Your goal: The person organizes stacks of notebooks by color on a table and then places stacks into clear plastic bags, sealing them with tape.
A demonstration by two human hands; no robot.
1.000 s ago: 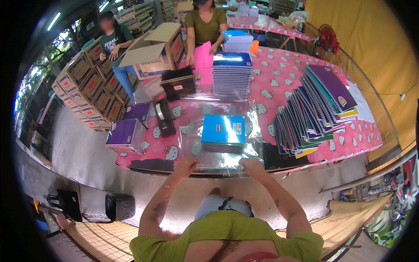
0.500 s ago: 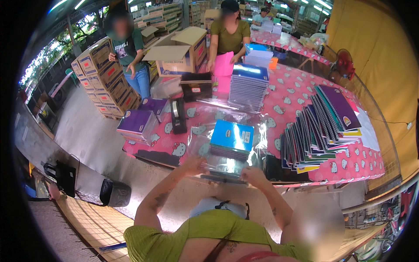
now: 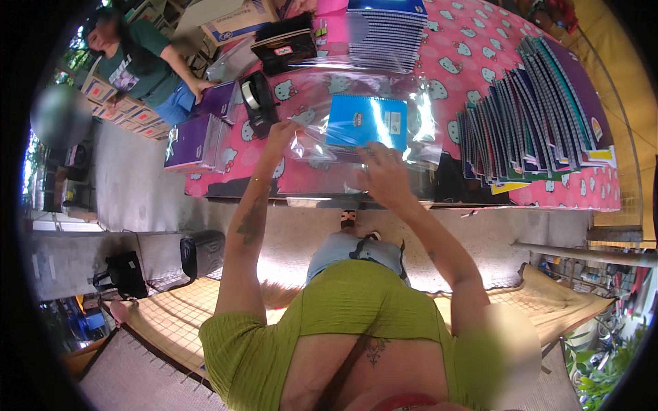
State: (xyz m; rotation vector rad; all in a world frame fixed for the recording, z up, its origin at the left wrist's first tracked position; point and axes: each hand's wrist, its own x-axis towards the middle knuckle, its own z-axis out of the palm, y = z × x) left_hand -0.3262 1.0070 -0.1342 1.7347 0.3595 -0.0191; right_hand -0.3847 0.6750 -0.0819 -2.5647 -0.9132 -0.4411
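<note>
A stack of spiral notebooks with a blue cover [image 3: 367, 120] on top lies near the table's front edge. It rests on a clear plastic sheet [image 3: 425, 140] that spreads out around it and shines in the light. My left hand [image 3: 279, 137] is closed on the plastic's edge, to the left of the stack. Over the stack's near edge, my right hand [image 3: 385, 175] has its fingers stretched out, touching the plastic or notebooks there. Its fingertips are partly hard to make out.
Left of the plastic stand a black tape dispenser [image 3: 259, 103] and purple notebooks [image 3: 186, 145]. Behind are a black box [image 3: 284, 46], a carton [image 3: 240, 24] and a tall notebook stack [image 3: 387, 41]. Leaning notebooks [image 3: 521, 123] fill the right side. A co-worker's arm [image 3: 181, 65] reaches toward the purple notebooks.
My view has tipped downward. Both hands have moved forward over the table; the right one has left the sheet's near edge and opened beside the stack. A co-worker has come closer at left.
</note>
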